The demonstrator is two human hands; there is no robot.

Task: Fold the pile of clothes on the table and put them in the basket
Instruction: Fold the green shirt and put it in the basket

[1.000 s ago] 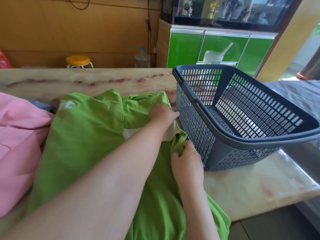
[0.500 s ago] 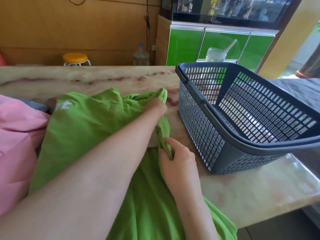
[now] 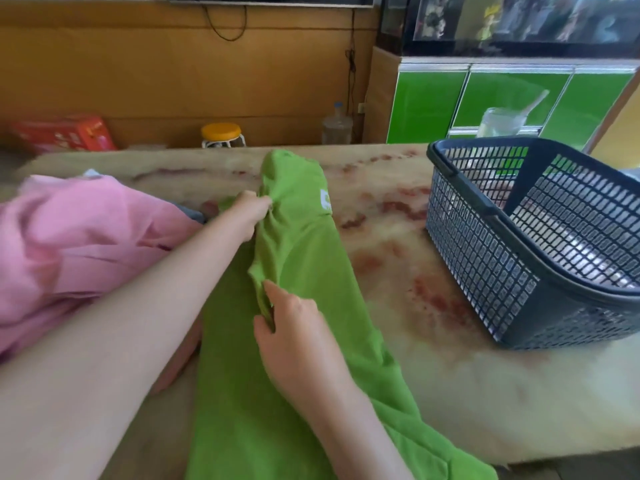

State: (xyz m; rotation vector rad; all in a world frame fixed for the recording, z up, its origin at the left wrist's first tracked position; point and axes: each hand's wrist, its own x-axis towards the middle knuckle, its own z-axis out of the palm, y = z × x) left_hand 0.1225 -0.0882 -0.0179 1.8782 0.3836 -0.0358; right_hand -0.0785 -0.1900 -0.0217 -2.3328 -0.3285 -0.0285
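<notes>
A green shirt [image 3: 304, 258] lies lengthwise down the middle of the marble table [image 3: 415, 237], doubled over into a long narrow strip with a white logo near its far end. My left hand [image 3: 247, 214] pinches the folded edge near the far end. Closer to me, my right hand [image 3: 294, 334] pinches the same edge between thumb and fingers. A pink garment [image 3: 79, 244] lies bunched at the left. The dark blue basket [image 3: 485, 244] stands at the right with no clothes visible inside.
Behind the table stand a yellow-topped stool [image 3: 221, 133], a water bottle [image 3: 337, 124], a red box [image 3: 65, 133] and a green-doored cabinet [image 3: 485, 98]. A plastic cup [image 3: 500, 121] sits behind the basket. A grey-blue cloth edge [image 3: 190, 213] peeks from under the pink garment.
Both hands have carried the shirt's right side over to the left, so it is now a narrow strip. The view has shifted left, and the basket sits farther right.
</notes>
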